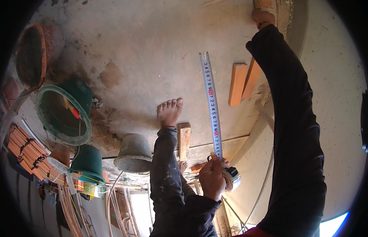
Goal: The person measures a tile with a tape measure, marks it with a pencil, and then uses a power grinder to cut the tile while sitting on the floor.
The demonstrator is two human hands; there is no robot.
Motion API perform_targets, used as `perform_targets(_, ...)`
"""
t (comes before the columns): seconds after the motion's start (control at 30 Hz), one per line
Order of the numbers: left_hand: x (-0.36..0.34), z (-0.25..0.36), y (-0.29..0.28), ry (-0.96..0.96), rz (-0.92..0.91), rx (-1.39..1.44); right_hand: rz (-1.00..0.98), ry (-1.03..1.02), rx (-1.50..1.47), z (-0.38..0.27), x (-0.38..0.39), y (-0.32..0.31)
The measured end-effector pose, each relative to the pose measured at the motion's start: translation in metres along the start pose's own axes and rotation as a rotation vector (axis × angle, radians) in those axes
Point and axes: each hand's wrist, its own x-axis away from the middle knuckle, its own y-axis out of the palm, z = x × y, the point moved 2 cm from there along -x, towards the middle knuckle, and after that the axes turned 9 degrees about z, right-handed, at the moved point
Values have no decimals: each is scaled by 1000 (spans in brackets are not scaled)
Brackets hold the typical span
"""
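Note:
My left hand [214,179] is closed around the case of a tape measure [231,177], low and right of the middle. Its silver blade [211,94] runs out upward over the concrete floor, with the free end toward the top. Far off at the upper right, my right hand [263,18] grips the near end of a wooden piece [264,4]; its fingers show only in part. Two reddish-brown wood strips [237,84] lie side by side between the blade and my right forearm. One of my bare feet [170,112] stands left of the blade.
Left on the floor stand a green bucket [86,98] with a red-handled tool inside, another green bucket [87,160], a grey bucket [134,152] and an orange tub [43,51]. Stacked reddish strips [28,152] lie beyond. A wood block [184,141] sits near my leg. A pale wall [334,98] bounds the right.

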Motion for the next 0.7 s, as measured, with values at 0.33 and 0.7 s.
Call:
perform_targets(0.33, -10, -2, -28, 143, 202, -66, 336, -83, -730, -135, 224, -84)
perform_targets(0.7, -19, -90, -76, 407, 103, -227, -628, 1419, -2221, -196, 755, -64)
